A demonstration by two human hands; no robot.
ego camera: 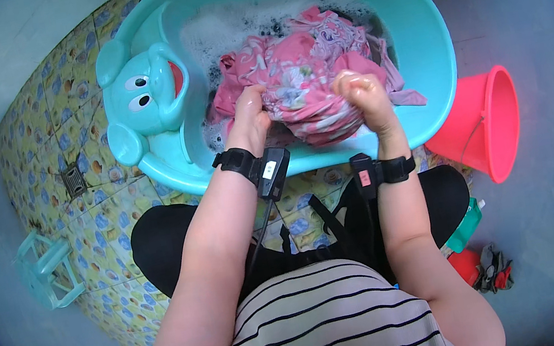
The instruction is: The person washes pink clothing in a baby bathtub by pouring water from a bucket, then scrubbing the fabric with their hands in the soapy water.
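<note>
A wet pink patterned cloth [320, 122] is bunched over the near side of a turquoise plastic baby bathtub [422, 57] with foamy water [226, 23]. My left hand [252, 111] grips its left edge, the fingers partly hidden by the fabric. On the right, my right hand [363, 94] is closed in a fist on the same cloth. More pink fabric and a pale lilac strip [409, 97] lie behind and beside it in the suds.
A red bucket [470, 126] lies tilted against the tub's right side. A green pouch [465, 227] and dark-and-red cloths [494, 272] are at the lower right. A turquoise plastic stool [48, 271] lies at the left, below a floor drain [74, 180].
</note>
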